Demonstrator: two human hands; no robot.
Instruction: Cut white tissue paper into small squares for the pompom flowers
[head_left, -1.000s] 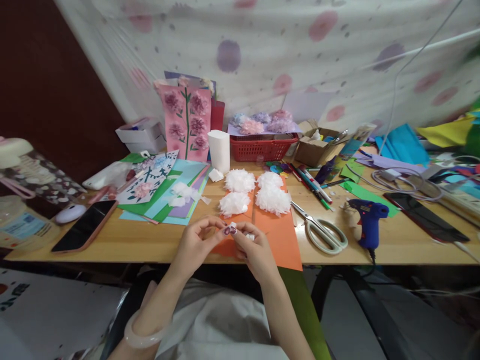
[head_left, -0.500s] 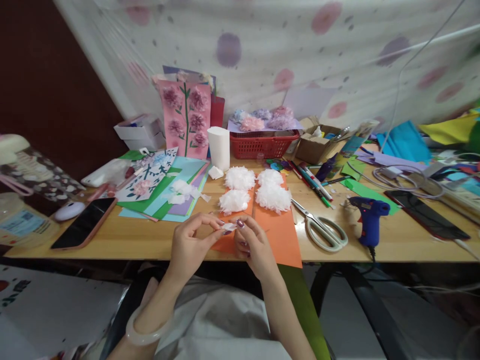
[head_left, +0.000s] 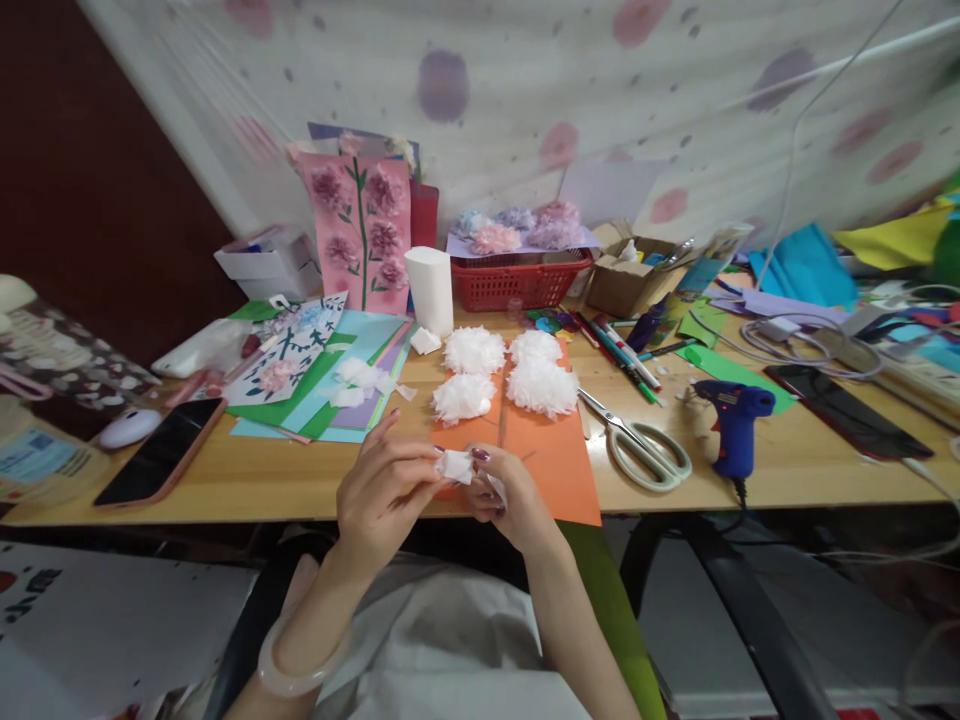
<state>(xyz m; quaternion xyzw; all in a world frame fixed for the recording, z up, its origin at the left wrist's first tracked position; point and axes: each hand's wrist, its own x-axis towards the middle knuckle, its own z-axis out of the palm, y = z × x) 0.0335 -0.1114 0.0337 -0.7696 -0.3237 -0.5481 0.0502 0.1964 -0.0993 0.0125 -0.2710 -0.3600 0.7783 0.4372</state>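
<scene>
Between my two hands is a small piece of white tissue paper [head_left: 456, 467]. My left hand [head_left: 386, 490] pinches its left side between thumb and fingers. The thumb and fingers of my right hand [head_left: 510, 490] close on its right side, and some more white paper shows in that palm. Just beyond the hands, several fluffy white tissue flowers [head_left: 543, 387] rest on orange paper [head_left: 551, 455]. Scissors [head_left: 643, 448] with pale handles lie to the right of the orange paper. Loose white tissue squares [head_left: 358, 380] sit on coloured paper to the left.
A blue glue gun [head_left: 735, 425] and a black phone [head_left: 847, 410] are at the right. Another phone [head_left: 161, 452] lies at the left. Behind stand a white paper roll [head_left: 430, 290], a red basket [head_left: 517, 285] and a pink flower picture [head_left: 360, 230]. Markers [head_left: 630, 362] lie near the scissors.
The white tissue paper between my fingers now shows as a wider, more open piece. My left fingers have lifted and spread a little. The whole view has shifted slightly.
</scene>
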